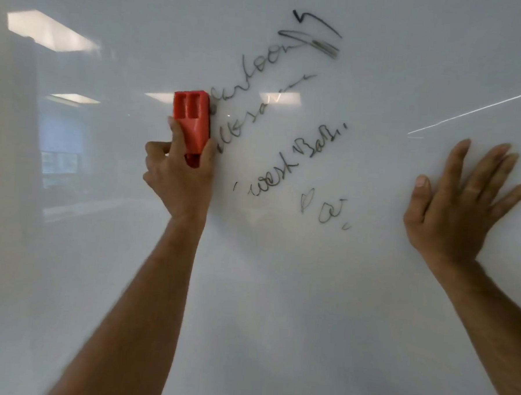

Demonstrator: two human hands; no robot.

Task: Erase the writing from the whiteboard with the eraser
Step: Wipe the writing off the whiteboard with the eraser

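The glossy whiteboard (278, 289) fills the whole view. Black handwriting (274, 131) runs in several slanted lines across its upper middle, from a scribble at the top down to short marks at the lower right. My left hand (176, 174) grips a red eraser (191, 119) and presses it flat on the board, at the left end of the top lines of writing. My right hand (461, 201) lies flat on the board with fingers spread, to the right of the writing and apart from it.
Ceiling lights and a room reflect in the left part of the board. A thin bright line (475, 109) crosses the upper right of the board.
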